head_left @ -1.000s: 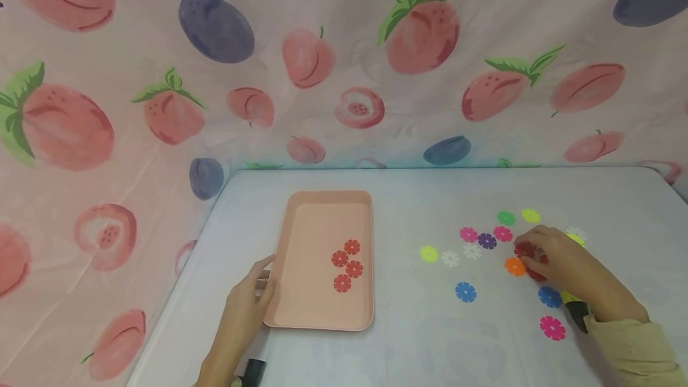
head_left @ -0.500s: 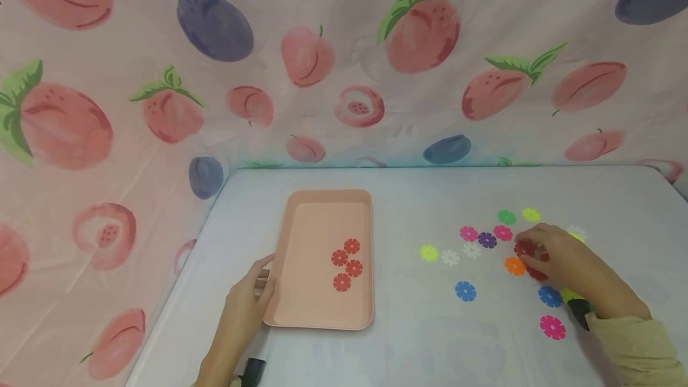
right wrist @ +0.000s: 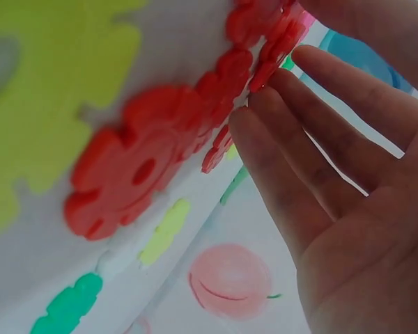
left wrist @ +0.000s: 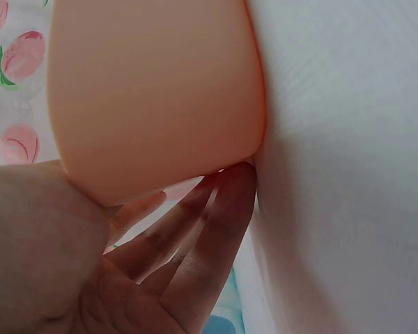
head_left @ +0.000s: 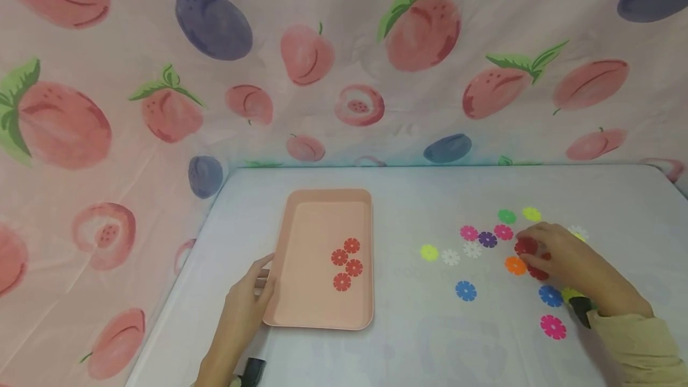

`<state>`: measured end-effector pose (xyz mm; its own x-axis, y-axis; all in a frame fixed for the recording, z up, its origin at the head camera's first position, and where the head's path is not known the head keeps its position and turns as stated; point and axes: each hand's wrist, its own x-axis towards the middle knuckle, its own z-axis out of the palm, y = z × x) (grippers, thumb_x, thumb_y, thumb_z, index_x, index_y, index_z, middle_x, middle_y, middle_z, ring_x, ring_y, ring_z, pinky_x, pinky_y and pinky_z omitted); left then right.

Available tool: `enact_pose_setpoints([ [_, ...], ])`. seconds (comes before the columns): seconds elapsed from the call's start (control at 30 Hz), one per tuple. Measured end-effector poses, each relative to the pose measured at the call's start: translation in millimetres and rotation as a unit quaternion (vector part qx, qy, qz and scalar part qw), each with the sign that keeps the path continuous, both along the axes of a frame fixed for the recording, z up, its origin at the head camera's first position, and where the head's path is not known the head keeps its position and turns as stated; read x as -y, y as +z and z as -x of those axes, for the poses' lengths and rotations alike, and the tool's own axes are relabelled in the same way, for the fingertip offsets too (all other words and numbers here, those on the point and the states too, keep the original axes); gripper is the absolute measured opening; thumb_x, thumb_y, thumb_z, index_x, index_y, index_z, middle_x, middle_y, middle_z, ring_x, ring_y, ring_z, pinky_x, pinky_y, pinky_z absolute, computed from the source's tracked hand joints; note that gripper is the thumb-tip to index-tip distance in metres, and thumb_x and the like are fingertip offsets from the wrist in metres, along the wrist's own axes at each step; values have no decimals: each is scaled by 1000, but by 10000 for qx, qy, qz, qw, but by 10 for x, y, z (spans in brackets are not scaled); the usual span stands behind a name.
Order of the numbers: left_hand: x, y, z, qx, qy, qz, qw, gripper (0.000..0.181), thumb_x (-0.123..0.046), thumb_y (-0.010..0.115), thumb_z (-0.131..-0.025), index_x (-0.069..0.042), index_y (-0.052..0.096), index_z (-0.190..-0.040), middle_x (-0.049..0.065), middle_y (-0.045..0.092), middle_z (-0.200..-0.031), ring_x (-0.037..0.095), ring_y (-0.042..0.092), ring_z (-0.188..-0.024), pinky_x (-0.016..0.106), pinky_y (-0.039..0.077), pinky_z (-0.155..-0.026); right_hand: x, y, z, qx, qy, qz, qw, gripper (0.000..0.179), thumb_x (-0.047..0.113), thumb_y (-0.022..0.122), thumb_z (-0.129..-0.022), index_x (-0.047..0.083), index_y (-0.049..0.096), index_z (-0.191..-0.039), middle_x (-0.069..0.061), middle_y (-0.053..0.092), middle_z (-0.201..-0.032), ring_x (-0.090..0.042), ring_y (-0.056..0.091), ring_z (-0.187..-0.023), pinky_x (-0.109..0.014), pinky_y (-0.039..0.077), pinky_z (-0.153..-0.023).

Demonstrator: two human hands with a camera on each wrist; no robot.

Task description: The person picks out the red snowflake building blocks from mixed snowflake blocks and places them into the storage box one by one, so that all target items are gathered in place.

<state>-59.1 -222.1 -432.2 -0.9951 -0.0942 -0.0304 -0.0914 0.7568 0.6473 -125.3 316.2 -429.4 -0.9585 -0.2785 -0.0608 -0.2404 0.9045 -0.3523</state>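
Note:
A peach-coloured tray (head_left: 303, 315) lies on the table's left half with several red snowflake discs (head_left: 341, 282) inside. My left hand (head_left: 244, 303) holds its left rim; the left wrist view shows the fingers (left wrist: 209, 243) against the outer wall, thumb partly hidden behind the tray. On the right, my right hand (head_left: 561, 255) pinches a red snowflake disc (head_left: 525, 246) between thumb and forefinger, low over the table. Another red disc (head_left: 539, 272) shows below the thumb. In the right wrist view more red discs (right wrist: 143, 163) stand close by the fingertips (right wrist: 247, 125).
Loose snowflake discs surround the right hand: orange (head_left: 516, 265), purple (head_left: 487, 239), green (head_left: 507, 216), blue (head_left: 466, 291) and pink (head_left: 553, 327), plus white and yellow ones. Behind the white table (head_left: 408, 351) hangs a fruit-print cloth (head_left: 344, 34).
My right thumb and forefinger have shifted slightly, and more of the red disc between them shows. The left hand stays on the tray, and the red discs inside it have not moved.

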Motion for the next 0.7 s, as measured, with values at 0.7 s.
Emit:
enact_pose_setpoints([
  [0.7, 10, -7, -3, -8, -8, -9, 10000, 46, -15, 59, -100, -20, 48, -145, 13, 68, -119, 28, 70, -98, 41, 60, -80, -16, 15, 43, 202, -33, 8, 9998, 42, 15, 82, -81, -3, 65, -116, -15, 64, -101, -38, 61, -95, -51, 60, -77],
])
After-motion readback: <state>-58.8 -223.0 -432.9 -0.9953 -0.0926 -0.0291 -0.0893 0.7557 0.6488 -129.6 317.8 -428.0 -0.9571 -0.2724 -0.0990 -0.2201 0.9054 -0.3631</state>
